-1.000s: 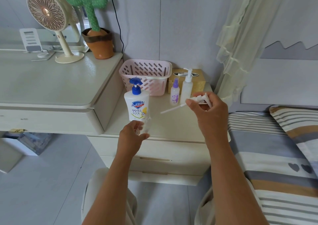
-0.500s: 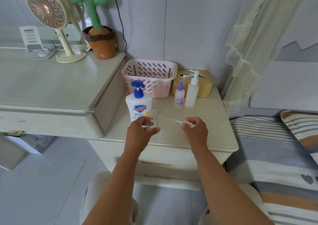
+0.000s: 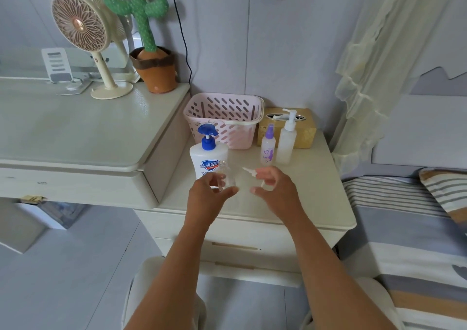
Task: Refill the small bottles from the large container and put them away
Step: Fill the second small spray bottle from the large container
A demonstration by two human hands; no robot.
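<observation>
Our left hand (image 3: 209,196) curls round a small clear bottle (image 3: 225,177), thumb on its near side; we cannot tell whether the bottle rests on the tabletop (image 3: 316,190) or is held just above it. Our right hand (image 3: 274,188), just beside the left, has its fingers bent round a white pump top (image 3: 249,171), whose tip pokes out toward the bottle; blur hides the finer grip. Right behind the left hand stands the large soap bottle (image 3: 208,158) with a blue pump. Beyond the right hand a purple spray bottle (image 3: 268,146) and a taller white pump bottle (image 3: 286,142) stand side by side, a tissue box (image 3: 307,134) behind them. A pink basket (image 3: 225,117) sits beyond the soap bottle.
</observation>
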